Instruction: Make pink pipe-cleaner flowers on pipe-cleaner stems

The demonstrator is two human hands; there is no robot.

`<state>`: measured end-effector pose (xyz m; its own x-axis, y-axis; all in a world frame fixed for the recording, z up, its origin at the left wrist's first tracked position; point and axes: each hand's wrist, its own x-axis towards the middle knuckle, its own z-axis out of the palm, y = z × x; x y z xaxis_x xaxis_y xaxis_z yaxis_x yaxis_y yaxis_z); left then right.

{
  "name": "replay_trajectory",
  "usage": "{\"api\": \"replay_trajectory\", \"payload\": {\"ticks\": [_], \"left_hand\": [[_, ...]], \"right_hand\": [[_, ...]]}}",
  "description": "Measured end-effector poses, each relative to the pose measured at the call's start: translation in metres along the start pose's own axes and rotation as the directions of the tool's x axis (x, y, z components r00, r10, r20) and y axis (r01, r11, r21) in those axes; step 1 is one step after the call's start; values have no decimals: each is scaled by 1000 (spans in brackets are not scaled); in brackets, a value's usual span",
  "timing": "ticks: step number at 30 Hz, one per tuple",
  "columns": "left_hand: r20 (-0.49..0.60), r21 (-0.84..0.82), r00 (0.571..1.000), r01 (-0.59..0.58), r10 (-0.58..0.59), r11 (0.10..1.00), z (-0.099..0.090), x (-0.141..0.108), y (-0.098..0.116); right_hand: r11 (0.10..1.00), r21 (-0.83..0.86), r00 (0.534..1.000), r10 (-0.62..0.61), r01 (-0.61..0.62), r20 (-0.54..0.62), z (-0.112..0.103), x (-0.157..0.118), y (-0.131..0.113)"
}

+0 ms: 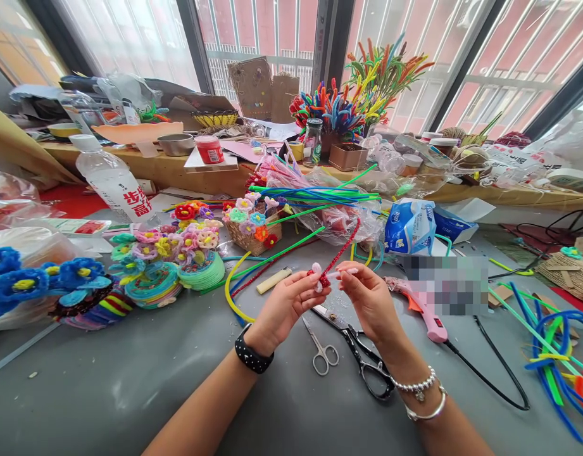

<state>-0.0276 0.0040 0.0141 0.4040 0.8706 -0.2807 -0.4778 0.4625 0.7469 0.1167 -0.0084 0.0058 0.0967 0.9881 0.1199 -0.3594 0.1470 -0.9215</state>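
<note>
Between the thumb and fingers of my left hand (pixel 291 303) is a small red and white pipe-cleaner piece (pixel 323 280). From it a sparkly red pipe cleaner (pixel 344 251) slants up to the right. My right hand (pixel 371 303) pinches the end of a short white pipe cleaner (pixel 343 272) that reaches toward this piece; how the two join is too small to tell. Below my hands lie small silver scissors (pixel 319 345) and larger black-handled scissors (pixel 362 354). A pink glue gun (pixel 426 310) rests to the right of my right hand.
Pipe-cleaner flowers (pixel 151 244) in coiled pots stand at left, beside a water bottle (pixel 115 180). Green and blue pipe cleaners (pixel 314 195) lie across plastic bags ahead. A tissue pack (pixel 409 225) is at right. The glue gun's black cord (pixel 497 373) loops over the grey table.
</note>
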Motion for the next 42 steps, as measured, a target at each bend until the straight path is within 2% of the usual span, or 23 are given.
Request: {"api": "replay_trajectory", "payload": {"ticks": [4,8,12,14,18,22,25,27,29,33,35,37,42], "left_hand": [[31,16,999,-11,11,1000,1,-1,-2],[65,113,997,-42,35,993,3,-4,-4],[25,178,998,-58,54,982,4,-5,-4],[8,198,997,-74,74,977,3,-5,-3],[10,234,997,-83,83,969,4,-4,-1],[-7,248,994,-108,113,963,5,-4,0],[-4,220,993,-118,122,968,4,-3,-1],[3,210,991,-129,131,969,4,-3,-1],[14,220,989,-146,146,965,3,-3,-1],[-7,316,976,-204,218,926,5,-4,0],[-24,386,963,-239,269,891,5,-5,1],[-25,429,955,-257,296,866,5,-5,2],[27,438,950,-290,310,851,-2,-4,10]], "right_hand": [[998,-44,995,-39,43,92,0,-1,1],[997,-46,998,-56,57,36,-2,-1,1],[961,-242,989,-118,136,87,-5,-2,-1],[889,-392,970,-196,238,144,-6,-4,-6],[642,-621,891,-375,450,257,-5,-8,-16],[465,-700,826,-449,542,341,-4,-10,-19],[385,-723,793,-483,574,372,-2,-12,-16],[374,-732,787,-505,569,354,0,-13,-15],[407,-735,807,-497,542,319,0,-14,-15],[573,-709,890,-419,412,179,-4,-12,-17],[624,-693,907,-407,360,104,-8,-8,-18],[605,-715,903,-420,351,88,-12,-5,-19],[453,-795,897,-368,403,245,-12,0,-16]]}}
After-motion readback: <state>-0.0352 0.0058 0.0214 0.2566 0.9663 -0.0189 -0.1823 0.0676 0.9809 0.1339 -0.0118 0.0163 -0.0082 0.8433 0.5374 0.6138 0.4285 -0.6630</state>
